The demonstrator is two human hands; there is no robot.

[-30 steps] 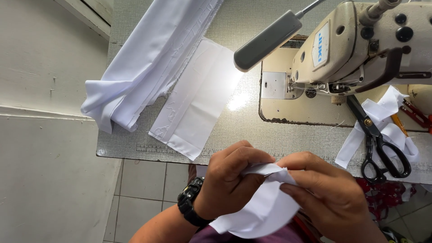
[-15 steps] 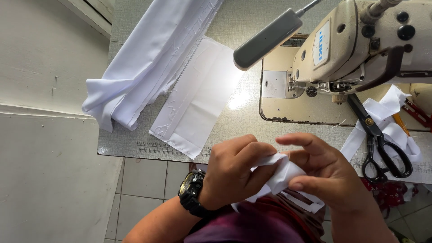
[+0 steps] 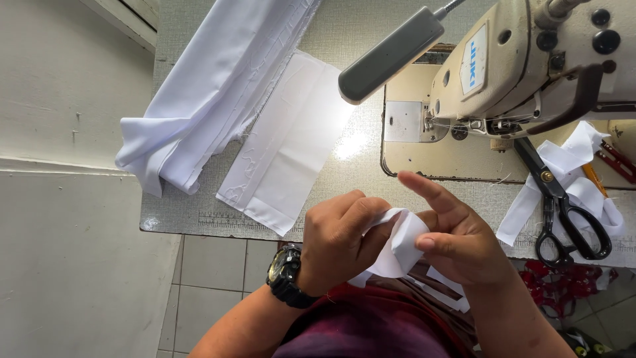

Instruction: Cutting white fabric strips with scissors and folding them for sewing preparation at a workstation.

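Across the upper half of the frame runs a grey speckled sewing table, and on its right part sits a cream sewing machine on a pale bed plate, with a grey lamp head reaching in from the top centre. Toward the upper left, a long bundle of white cloth lies diagonally, one end hanging over the table's left edge, and just beside it lies a flat white rectangular fabric piece, brightly lit at its right side. At the right edge, black-handled scissors rest on a loose heap of white scraps. Low in the centre, in front of the table's near edge, both hands meet around a small folded white fabric piece. The left hand, with a black wristwatch on its wrist, is curled with fingers closed over the piece's left side. The right hand pinches the piece's right side with its thumb, while its index finger points up and away, free of the cloth.
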